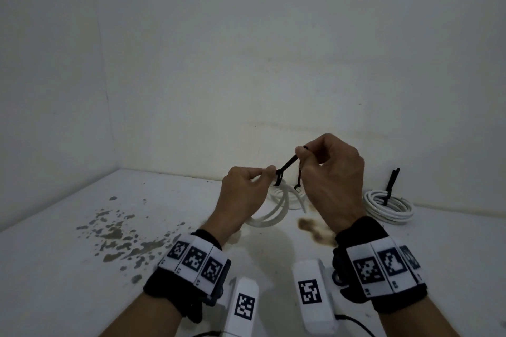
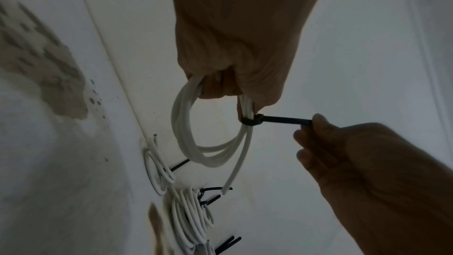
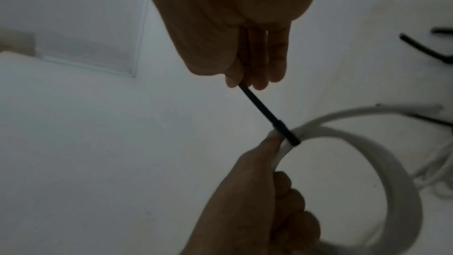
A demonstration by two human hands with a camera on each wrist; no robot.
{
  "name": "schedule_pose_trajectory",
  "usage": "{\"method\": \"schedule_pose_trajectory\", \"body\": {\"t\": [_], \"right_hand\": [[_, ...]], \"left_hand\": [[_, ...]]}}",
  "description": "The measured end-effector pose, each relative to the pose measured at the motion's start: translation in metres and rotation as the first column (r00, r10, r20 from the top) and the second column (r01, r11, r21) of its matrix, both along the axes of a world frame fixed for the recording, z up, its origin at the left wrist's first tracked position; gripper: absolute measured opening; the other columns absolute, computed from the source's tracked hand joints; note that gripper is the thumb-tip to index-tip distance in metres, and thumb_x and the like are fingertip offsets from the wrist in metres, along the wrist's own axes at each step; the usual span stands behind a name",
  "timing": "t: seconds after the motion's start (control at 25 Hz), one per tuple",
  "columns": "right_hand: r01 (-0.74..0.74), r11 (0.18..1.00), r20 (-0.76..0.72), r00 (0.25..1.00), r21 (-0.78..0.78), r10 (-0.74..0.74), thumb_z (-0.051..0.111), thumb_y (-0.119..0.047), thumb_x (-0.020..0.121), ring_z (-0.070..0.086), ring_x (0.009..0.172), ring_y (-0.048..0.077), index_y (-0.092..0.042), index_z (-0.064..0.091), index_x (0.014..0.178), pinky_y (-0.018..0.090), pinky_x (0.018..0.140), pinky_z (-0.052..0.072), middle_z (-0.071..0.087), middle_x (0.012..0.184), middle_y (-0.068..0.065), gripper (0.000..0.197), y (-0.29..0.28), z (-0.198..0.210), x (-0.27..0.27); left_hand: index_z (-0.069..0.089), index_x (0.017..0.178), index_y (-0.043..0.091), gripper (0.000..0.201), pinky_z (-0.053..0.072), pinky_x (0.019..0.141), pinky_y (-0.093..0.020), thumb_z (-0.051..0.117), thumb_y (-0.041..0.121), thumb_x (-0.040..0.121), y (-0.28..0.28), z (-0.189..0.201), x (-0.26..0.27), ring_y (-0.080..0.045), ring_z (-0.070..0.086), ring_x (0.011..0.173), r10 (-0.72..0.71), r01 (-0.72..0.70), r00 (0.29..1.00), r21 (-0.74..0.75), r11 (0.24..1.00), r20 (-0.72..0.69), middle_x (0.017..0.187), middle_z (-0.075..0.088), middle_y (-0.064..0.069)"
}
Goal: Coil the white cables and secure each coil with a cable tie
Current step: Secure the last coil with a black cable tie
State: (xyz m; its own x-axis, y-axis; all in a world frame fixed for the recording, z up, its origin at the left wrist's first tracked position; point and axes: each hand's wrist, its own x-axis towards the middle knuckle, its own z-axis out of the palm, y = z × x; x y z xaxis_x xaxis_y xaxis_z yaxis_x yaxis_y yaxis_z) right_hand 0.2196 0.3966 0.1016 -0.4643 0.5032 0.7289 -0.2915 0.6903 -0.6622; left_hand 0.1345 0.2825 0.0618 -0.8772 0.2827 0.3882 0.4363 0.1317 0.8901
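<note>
Your left hand (image 1: 243, 194) is pinching the white coil (image 2: 210, 139) up off the bench (image 1: 82, 268), thumb and fingers clamped on the strands right beside the black cable tie (image 2: 252, 120). The tie's band is already snug around the bundle in the left wrist view. Your right hand (image 1: 331, 172) has the tie's tail (image 2: 284, 120) clenched between curled fingers, stretched out taut toward two o'clock from the head of the tie.

To finish this well, pull that tail straight out through the head, not sideways (a skewed pull can twist the band and let a strand slip free). Keep your left pinch close to the tie so the loops stay stacked. One loose cable end (image 2: 226, 189) hangs down toward six o'clock below the coil; it looks outside the tidy loops, so mind it.

Over at three o'clock on the bench sits a finished coil (image 1: 388, 206), tied, its tail standing up. More tied coils (image 2: 188, 218) lie below in the left wrist view.

Writing? None readable: only the square black-and-white coded markers on your wrist bands (image 1: 195, 258), with tiny print under them too small to make out.
</note>
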Motion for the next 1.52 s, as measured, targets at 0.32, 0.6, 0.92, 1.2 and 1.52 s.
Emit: {"method": "schedule_pose_trajectory", "body": {"t": [0.32, 0.6, 0.92, 1.2, 1.52], "right_hand": [[-0.383, 0.924, 0.156, 0.913, 0.012, 0.376, 0.066, 0.002, 0.09, 0.057, 0.046, 0.006, -0.009, 0.06, 0.071, 0.019, 0.046, 0.045, 0.062, 0.057, -0.011, 0.023, -0.036, -0.01, 0.007], [-0.311, 0.95, 0.084, 0.947, 0.01, 0.309, 0.07, -0.012, 0.091, 0.059, 0.049, 0.012, -0.013, 0.062, 0.071, 0.023, 0.048, 0.044, 0.07, 0.072, 0.0, 0.021, -0.024, 0.009, 0.01], [-0.2, 0.919, -0.122, 0.978, -0.341, 0.168, 0.063, -0.005, 0.094, 0.046, 0.032, 0.012, 0.003, 0.058, 0.079, 0.019, 0.036, 0.036, 0.055, 0.05, 0.013, 0.018, 0.023, 0.016, 0.015], [-0.35, 0.881, 0.023, 0.926, -0.319, 0.377, 0.061, -0.029, 0.099, 0.063, 0.063, 0.016, -0.007, 0.064, 0.084, 0.03, 0.056, 0.052, 0.07, 0.078, 0.011, 0.026, 0.026, 0.02, 0.021], [-0.309, 0.948, 0.451, 0.838, -0.072, 0.307, 0.023, -0.047, 0.107, 0.051, 0.069, 0.008, -0.02, 0.057, 0.091, 0.029, 0.069, 0.04, 0.057, 0.075, -0.005, 0.046, -0.012, -0.041, -0.004]], "left_hand": [[0.076, 0.074, 0.019, 0.035, 0.039, 0.05, -0.022, 0.061, 0.043, 0.094, -0.009, -0.001, -0.01, 0.0, 0.053, 0.045, 0.07, -0.066, 0.997, 0.104, 0.992, -0.027, 0.044, 0.057, 0.014], [0.076, 0.067, 0.022, 0.034, 0.026, 0.039, -0.013, 0.063, 0.038, 0.094, -0.019, 0.011, 0.001, -0.003, 0.032, 0.031, -0.063, 0.061, 0.998, 0.049, 0.997, 0.027, 0.036, 0.038, -0.002], [0.076, 0.105, 0.003, 0.033, 0.029, 0.044, -0.001, 0.058, 0.03, 0.097, -0.005, 0.015, 0.029, 0.017, 0.02, 0.069, -0.298, 0.294, 0.954, -0.095, 0.951, -0.029, 0.074, 0.03, 0.028], [0.079, 0.094, 0.019, 0.037, 0.025, 0.041, -0.021, 0.06, 0.051, 0.091, -0.006, 0.012, 0.017, -0.007, 0.016, 0.047, -0.219, 0.213, 0.955, 0.048, 0.976, 0.201, 0.053, 0.014, 0.009], [0.071, 0.091, 0.009, 0.057, 0.017, 0.039, -0.022, 0.05, 0.062, 0.092, -0.007, 0.016, 0.002, -0.009, 0.017, 0.042, -0.288, 0.104, 0.796, 0.349, 0.931, 0.532, 0.052, 0.021, 0.006]]}}
